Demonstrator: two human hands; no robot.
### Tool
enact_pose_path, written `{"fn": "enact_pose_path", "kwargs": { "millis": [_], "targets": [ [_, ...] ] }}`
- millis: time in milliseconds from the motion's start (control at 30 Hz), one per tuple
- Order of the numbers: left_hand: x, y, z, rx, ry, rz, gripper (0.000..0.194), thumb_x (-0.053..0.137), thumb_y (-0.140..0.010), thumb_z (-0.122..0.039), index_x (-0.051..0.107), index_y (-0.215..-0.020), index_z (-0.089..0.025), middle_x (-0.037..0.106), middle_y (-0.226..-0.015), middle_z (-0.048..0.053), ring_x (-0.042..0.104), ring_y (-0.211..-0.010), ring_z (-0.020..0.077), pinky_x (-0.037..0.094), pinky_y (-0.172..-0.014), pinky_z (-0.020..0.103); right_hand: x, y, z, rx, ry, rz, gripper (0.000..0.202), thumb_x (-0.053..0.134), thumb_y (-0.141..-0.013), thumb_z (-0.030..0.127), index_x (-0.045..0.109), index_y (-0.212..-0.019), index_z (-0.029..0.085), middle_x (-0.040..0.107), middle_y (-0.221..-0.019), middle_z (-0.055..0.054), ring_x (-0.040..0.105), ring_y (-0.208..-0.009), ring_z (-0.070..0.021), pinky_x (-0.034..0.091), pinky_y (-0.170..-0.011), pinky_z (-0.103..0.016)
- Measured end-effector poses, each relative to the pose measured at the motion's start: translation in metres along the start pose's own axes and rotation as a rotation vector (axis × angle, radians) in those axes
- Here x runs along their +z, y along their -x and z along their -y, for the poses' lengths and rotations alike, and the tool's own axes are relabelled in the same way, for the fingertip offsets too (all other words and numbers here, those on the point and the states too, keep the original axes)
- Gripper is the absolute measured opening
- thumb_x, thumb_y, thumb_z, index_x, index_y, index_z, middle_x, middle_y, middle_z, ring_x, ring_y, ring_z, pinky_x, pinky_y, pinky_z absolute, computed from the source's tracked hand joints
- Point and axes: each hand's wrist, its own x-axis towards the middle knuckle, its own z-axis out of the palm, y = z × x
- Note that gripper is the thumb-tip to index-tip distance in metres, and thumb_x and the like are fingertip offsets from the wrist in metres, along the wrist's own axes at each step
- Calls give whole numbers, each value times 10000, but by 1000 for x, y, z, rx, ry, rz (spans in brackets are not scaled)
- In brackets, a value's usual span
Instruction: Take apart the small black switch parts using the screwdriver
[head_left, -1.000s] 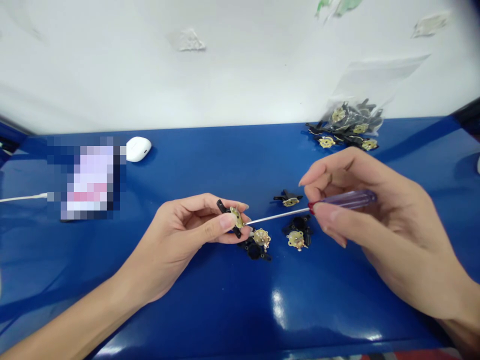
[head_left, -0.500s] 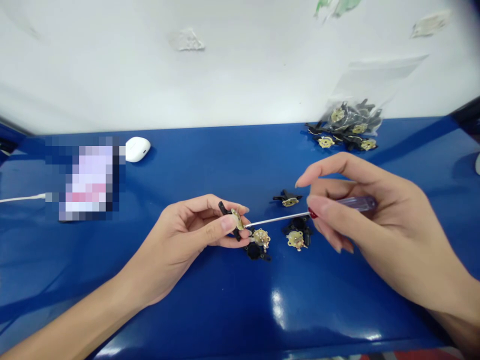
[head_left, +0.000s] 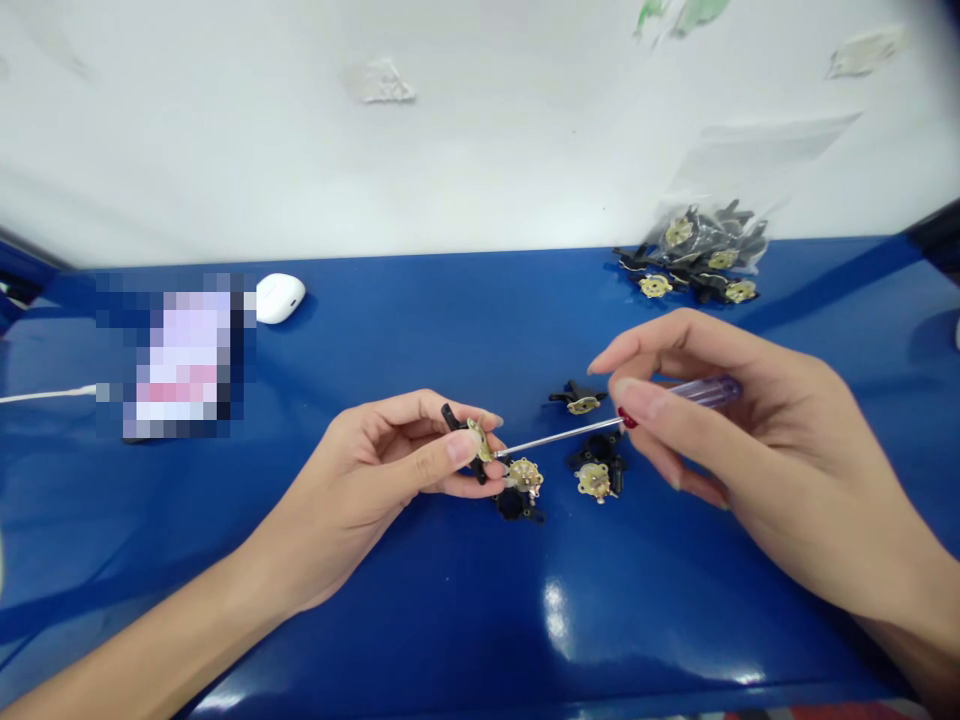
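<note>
1. Relative to the earlier frame, the fingers of the right hand point(head_left: 757, 440) have shifted around the screwdriver with a translucent purple handle and red collar point(head_left: 559, 436), whose rear end sits slightly higher; the left hand point(head_left: 390, 460) keeps nearly the same pose.
2. Left hand: thumb and fingers are closed on a small black plastic part with a yellowish metal plate point(head_left: 480, 442), held tilted above the blue glossy desk point(head_left: 375, 600).
3. Right hand: thumb and curled fingers grip the handle, with the index finger extended. The shaft slopes down to the edge of the plate; exact seating of the tip cannot be told.
4. Between the hands lie a black-and-yellowish piece point(head_left: 583, 403) and two black assemblies with exposed plates point(head_left: 596, 480).
5. Far right: a clear plastic bag of similar parts point(head_left: 724, 235), with loose ones point(head_left: 656, 287) just before it.
6. Left side: a pixelated phone point(head_left: 184, 360) near a rounded white case point(head_left: 280, 298).
</note>
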Motion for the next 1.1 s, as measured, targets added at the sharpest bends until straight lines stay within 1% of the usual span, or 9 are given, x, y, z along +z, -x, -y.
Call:
{"fn": "enact_pose_path", "kwargs": {
  "millis": [133, 233, 300, 400, 467, 600, 767, 933, 1100],
  "targets": [
    [0, -2, 1, 8, 1, 15, 94, 941, -999, -264, 929, -1073, -207, 885, -1065, 50, 892, -919, 179, 736, -880, 198, -1, 3, 0, -4, -27, 37, 114, 759, -1117, 418, 808, -1151, 321, 662, -621, 77, 557, -424, -67, 439, -396, -134],
    [-1, -2, 1, 11, 24, 34, 96, 910, -1029, -265, 928, -1107, -212, 895, -1039, 63, 902, -979, 210, 737, -924, 226, -2, 4, 1, -34, -16, 22, 105, 813, -1054, 299, 801, -1153, 335, 710, -757, 62, 610, -519, -69, 478, -451, -131],
    [-1, -2, 2, 20, 35, 26, 90, 913, -1024, -262, 930, -1093, -206, 899, -1113, 76, 902, -982, 215, 741, -925, 241, -1, 5, 1, -35, -23, 20, 52, 783, -1082, 336, 807, -1128, 330, 726, -805, 45, 631, -568, -75, 503, -488, -136],
    [-3, -1, 2, 18, 40, 9, 97, 935, -999, -248, 933, -1085, -202, 898, -1163, 85, 890, -937, 194, 739, -899, 232, 0, 5, 1, -3, -36, 32, 149, 699, -1155, 443, 802, -1139, 337, 654, -622, 70, 571, -478, -78, 480, -458, -142],
    [-4, -1, 2, 12, 53, 4, 90, 955, -976, -235, 934, -1057, -204, 899, -1161, 80, 881, -918, 179, 732, -895, 222, 1, 5, 2, -5, -26, 15, 78, 756, -1118, 403, 789, -1161, 347, 630, -599, 85, 567, -462, -82, 472, -442, -146],
    [-4, -1, 1, 4, 79, -13, 64, 974, -953, -227, 927, -988, -201, 896, -1131, 67, 871, -912, 168, 723, -886, 209, 1, 5, 2, -48, 26, -22, 130, 850, -994, 305, 802, -1107, 347, 699, -806, 43, 657, -598, -112, 513, -474, -181],
    [-3, -1, 1, 5, 92, -9, 61, 976, -948, -220, 929, -985, -210, 892, -1106, 58, 861, -907, 161, 718, -892, 206, 1, 5, 2, -6, 44, -9, 105, 777, -1087, 437, 829, -1120, 351, 583, -589, 69, 498, -472, -113, 411, -416, -221],
    [-6, -1, 2, 8, 100, 6, 33, 947, -979, -214, 923, -1001, -214, 891, -1133, 56, 856, -930, 155, 713, -911, 202, 0, 5, 0, -37, 64, -111, 74, 817, -1051, 370, 840, -1119, 349, 554, -596, 69, 462, -501, -125, 329, -449, -279],
    [-5, -1, 1, -2, 88, -1, 54, 935, -995, -229, 928, -1046, -211, 894, -1104, 60, 851, -953, 162, 713, -917, 208, -9, -1, -1, -91, 114, -296, 126, 779, -1031, 281, 881, -1103, 294, 656, -761, 17, 574, -643, -170, 410, -580, -356]
  ]
}}
